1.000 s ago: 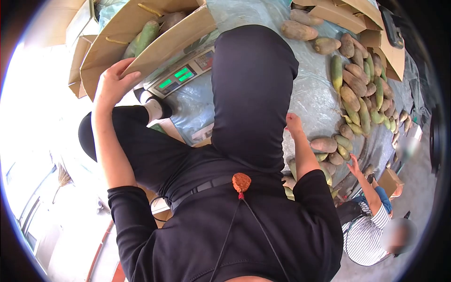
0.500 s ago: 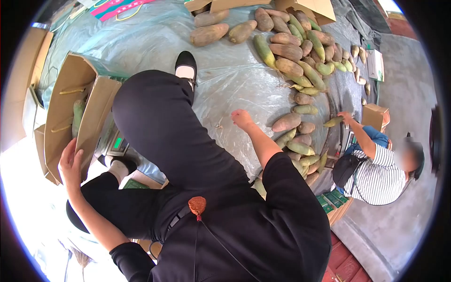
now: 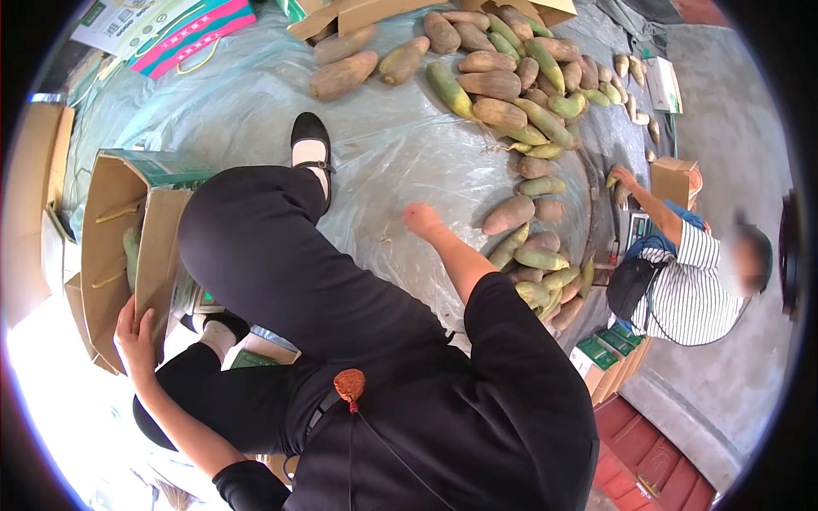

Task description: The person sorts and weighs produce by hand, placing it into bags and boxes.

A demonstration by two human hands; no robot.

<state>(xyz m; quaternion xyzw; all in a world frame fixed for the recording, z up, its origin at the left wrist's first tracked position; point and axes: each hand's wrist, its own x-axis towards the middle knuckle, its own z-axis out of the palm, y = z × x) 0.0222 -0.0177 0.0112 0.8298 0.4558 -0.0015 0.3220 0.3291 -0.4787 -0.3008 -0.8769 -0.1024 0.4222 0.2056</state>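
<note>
My left hand grips the near rim of an open cardboard box with yellow rope handles. A green radish shows inside, partly hidden by the box wall. My right hand hangs over the plastic sheet with its fingers curled in; I see nothing in it. To its right lies a curved row of soil-covered radishes, green and brownish, that joins a larger pile farther off.
Beside the box, a digital scale shows partly behind my leg. On the right a co-worker in a striped shirt holds a radish. Green-topped cartons stand below them. A pink and teal box lies at upper left.
The view has shifted, so the left box sits lower and the radishes farther left and up. My right hand stays curled over the sheet. The co-worker's hand with the radish has moved upward.
</note>
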